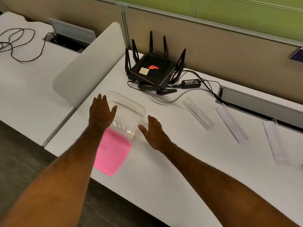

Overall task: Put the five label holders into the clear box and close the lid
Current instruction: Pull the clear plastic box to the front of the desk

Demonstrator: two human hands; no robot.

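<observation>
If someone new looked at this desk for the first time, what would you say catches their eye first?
Probably the pink lid at the desk's near edge, beside the left forearm, and the black router with its glowing red logo against the far partition. Next, both open hands, left hand and right hand, flank the clear box, while three label holders lie off to the right.

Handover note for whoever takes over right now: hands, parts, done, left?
Left hand open, at the clear box's left side. Right hand open, by its right side, holding nothing.
Box open and looks empty; pink lid lies on the desk just in front.
Three label holders visible on the desk to the right; others not in view.
Done: nothing loaded. Left: load all five, close lid.
</observation>
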